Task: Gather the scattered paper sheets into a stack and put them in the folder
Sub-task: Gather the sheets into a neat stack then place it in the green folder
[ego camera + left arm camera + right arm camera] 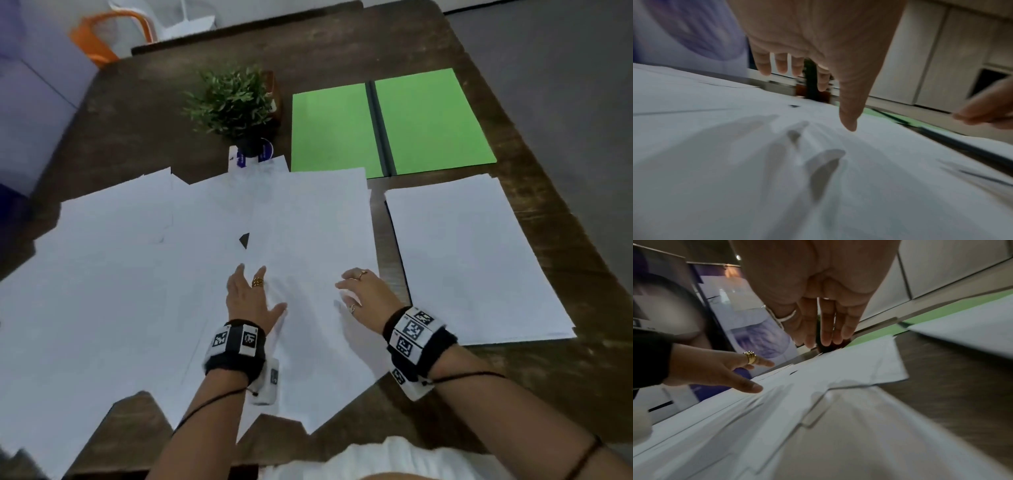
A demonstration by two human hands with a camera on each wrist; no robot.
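Head view: scattered paper sheets are overlapping across the bench; the green folder is lying open beyond. Left hand and right hand are hovering, each grip apart. Light, floppy, slippery; probably best lifted by the edges.

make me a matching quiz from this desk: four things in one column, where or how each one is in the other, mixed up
Things:
1. folder
2. plant
3. neat paper stack
4. left hand

Places or states:
A. open-fingered over the loose sheets
B. lying open, green, at the far right of the table
C. alone on the right, just in front of the folder
D. left of the folder, behind the loose sheets

Pairs: 1-B, 2-D, 3-C, 4-A
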